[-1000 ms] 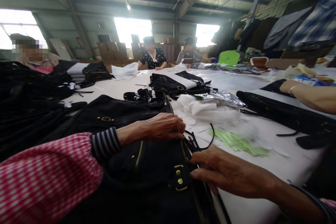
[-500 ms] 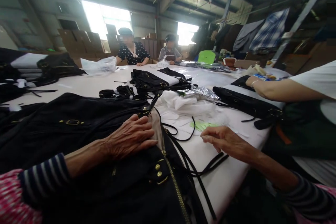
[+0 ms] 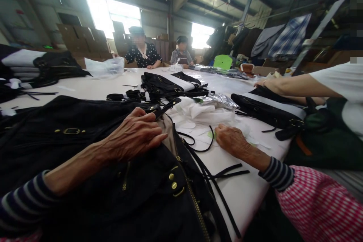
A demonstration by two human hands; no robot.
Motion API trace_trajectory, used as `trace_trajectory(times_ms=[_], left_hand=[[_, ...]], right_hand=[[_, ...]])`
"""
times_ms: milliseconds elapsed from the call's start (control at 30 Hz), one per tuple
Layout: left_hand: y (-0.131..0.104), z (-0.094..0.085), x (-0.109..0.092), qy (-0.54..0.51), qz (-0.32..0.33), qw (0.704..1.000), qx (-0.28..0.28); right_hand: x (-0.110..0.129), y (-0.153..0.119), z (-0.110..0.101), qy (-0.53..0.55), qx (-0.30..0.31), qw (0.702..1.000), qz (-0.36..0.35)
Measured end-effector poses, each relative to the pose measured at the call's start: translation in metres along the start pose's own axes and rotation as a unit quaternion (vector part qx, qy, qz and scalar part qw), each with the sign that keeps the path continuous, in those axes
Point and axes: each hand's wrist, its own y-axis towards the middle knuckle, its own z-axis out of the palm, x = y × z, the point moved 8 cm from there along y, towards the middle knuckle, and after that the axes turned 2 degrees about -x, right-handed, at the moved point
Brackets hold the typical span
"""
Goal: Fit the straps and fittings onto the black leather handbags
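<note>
A large black bag with brass zipper, studs and a buckle lies before me, its beige lining showing at the mouth. My left hand is closed on its upper edge, beside a short black strap; some fingertips are hidden. Over the white table, my right hand is closed, fingers curled down at a small pile of light green slips. Most of that pile is hidden under the hand. Thin black cords trail from the bag to the right.
Crumpled white wrapping lies ahead of my right hand. A folded black bag sits beyond it. At right, a co-worker's arm reaches over another black bag. More bags are stacked at left; two people sit across the table.
My right hand has moved forward onto the green slips, its fingers curling in. My left hand has drawn slightly up and left, and the short strap now points right.
</note>
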Motion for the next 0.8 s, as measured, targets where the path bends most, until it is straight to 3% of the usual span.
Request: trace_trajectory(times_ms=[67, 200, 300, 433, 500, 567, 633, 700, 800], left_hand=[[-0.001, 0.001, 0.000, -0.005, -0.003, 1.000, -0.001], [-0.004, 0.022, -0.006, -0.014, 0.001, 1.000, 0.020], [-0.006, 0.031, -0.008, -0.002, -0.013, 1.000, 0.001], [-0.008, 0.032, -0.008, 0.003, -0.011, 1.000, -0.012], [-0.009, 0.031, -0.007, 0.008, -0.010, 1.000, -0.019], [-0.009, 0.031, -0.006, 0.012, -0.008, 1.000, -0.027], [-0.009, 0.032, -0.006, 0.012, -0.003, 0.999, -0.032], [-0.008, 0.034, -0.007, 0.008, 0.003, 1.000, -0.028], [-0.005, 0.034, -0.008, -0.001, 0.005, 1.000, -0.001]], right_hand=[[-0.002, 0.000, -0.003, 0.010, 0.005, 1.000, -0.004], [0.000, 0.002, -0.009, 0.010, 0.036, 0.999, -0.013], [0.006, 0.007, -0.014, 0.010, 0.045, 0.999, -0.011], [0.001, 0.011, -0.023, 0.026, 0.014, 1.000, 0.007], [-0.011, 0.011, -0.026, 0.045, -0.013, 0.998, 0.032], [-0.028, 0.009, -0.025, 0.129, -0.046, 0.989, 0.060], [-0.044, 0.007, -0.019, 0.286, -0.069, 0.952, 0.084], [-0.055, 0.005, -0.007, 0.448, -0.079, 0.885, 0.104], [-0.061, 0.001, 0.008, 0.575, -0.089, 0.804, 0.125]])
